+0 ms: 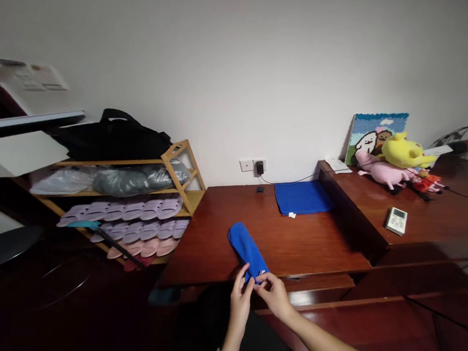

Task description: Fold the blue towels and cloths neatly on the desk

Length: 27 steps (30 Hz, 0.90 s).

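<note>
A folded blue cloth (245,245) lies as a narrow strip on the reddish-brown desk (195,243), its near end at the desk's front edge. My left hand (242,291) pinches that near end, thumb and fingers bent onto the fabric. From the other side my right hand (270,293) grips the same end with thumb and forefinger, close beside a small white-and-dark tag. The two hands almost touch. Farther back on the desk, against the wall, a second blue cloth (303,197) is laid flat with a white label at its front edge.
Left of the desk stands a wooden rack (193,202) with several lilac slippers (132,210) and a black bag (118,135) on top. A black plug (260,168) sits in the wall socket. On the raised right surface are plush toys (403,152) and a white remote (396,220).
</note>
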Available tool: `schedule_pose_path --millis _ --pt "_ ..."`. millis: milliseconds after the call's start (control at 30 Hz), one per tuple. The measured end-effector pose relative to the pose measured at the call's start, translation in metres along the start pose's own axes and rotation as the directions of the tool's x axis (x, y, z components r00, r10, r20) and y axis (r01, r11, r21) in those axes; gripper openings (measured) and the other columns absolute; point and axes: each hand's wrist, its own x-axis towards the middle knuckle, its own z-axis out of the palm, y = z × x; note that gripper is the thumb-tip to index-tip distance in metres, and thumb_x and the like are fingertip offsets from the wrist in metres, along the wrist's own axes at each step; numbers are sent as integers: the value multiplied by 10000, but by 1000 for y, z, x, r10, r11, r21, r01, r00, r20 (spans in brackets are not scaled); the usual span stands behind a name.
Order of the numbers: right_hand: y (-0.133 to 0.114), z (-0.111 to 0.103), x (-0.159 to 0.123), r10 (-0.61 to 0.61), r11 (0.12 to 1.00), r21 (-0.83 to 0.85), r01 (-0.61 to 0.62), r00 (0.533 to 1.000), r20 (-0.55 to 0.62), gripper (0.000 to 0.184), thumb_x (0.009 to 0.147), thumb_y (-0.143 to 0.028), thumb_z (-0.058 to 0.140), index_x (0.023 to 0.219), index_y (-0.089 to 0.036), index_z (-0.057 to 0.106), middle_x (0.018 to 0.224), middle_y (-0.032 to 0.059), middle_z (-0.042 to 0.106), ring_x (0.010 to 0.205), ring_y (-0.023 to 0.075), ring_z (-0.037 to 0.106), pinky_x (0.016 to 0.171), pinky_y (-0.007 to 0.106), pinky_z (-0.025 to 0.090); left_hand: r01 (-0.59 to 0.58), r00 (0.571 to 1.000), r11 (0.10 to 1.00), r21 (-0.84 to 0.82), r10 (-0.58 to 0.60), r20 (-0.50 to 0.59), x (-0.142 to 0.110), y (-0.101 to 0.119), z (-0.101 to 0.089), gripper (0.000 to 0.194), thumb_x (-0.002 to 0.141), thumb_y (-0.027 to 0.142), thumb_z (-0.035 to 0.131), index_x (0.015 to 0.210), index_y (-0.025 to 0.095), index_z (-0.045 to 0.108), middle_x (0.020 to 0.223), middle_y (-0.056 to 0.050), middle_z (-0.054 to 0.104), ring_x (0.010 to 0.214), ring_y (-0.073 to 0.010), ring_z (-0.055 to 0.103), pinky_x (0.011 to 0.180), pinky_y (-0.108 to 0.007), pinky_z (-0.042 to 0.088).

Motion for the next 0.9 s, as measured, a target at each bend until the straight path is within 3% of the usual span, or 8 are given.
schedule_pose_path --millis 133,233,300,433,533,633,767,900 --pt "-4 -5 1 -42 999 -9 41 998 -44 272 796 -500 772 816 -241 693 743 2 647 701 184 587 700 306 491 -95 994 957 274 75 82 -5 -2 -4 506 846 655 649 1078 219 760 1166 -139 758 1129 -328 706 1044 -510 542" --pt "-12 -10 1 -108 991 -80 105 993 -43 135 829 -384 736 805 -258 693 800 15 648 761 206 593 743 325 485 -277 958 823 496 274 80 -7 11 -6 389 881 579 626 1039 256 776 1290 -145 697 1228 -346 649 1109 -567 480" --pt "-20 -13 1 -171 978 -123 167 985 -23 42 845 -301 695 818 -269 689 845 22 651 819 224 602 782 338 482 -391 919 735 554 348 187 -6 26 -6 299 910 493 607 1048 286 773 1388 -123 653 1309 -336 597 1156 -564 432" --pt "-41 -21 2 -247 951 -172 258 966 80 105 871 -220 628 923 -285 692 919 22 668 867 227 611 816 338 477 -389 900 791 472 217 378 2 50 -5 289 934 406 577 1161 299 721 1197 -95 758 1123 -270 707 994 -438 564" --pt "-57 -26 3 -260 939 -185 290 950 171 144 887 -204 604 957 -283 700 947 19 681 887 217 625 831 324 476 -316 912 856 409 155 381 12 56 -3 406 868 370 628 1259 279 691 1192 -97 770 1058 -259 734 903 -387 598" --pt "-72 -32 5 -277 932 -168 321 930 240 162 898 -200 592 966 -270 721 957 22 695 904 209 638 848 317 477 -301 904 876 376 137 406 20 59 -1 448 803 309 636 1239 264 726 1225 -90 771 1084 -257 733 965 -387 584" --pt "-88 -41 7 -286 929 -160 333 922 260 224 892 -178 577 996 -271 752 980 24 725 938 210 657 870 317 481 -321 914 856 405 169 368 31 69 -2 339 776 325 599 1039 265 805 1085 -74 813 1005 -273 758 940 -396 596" --pt "-108 -62 14 -269 910 -247 334 927 262 247 891 -167 554 929 -270 775 921 21 741 882 203 672 815 306 490 -348 936 822 451 274 222 48 94 -15 288 794 387 520 748 258 774 846 -66 808 862 -278 763 829 -386 612"
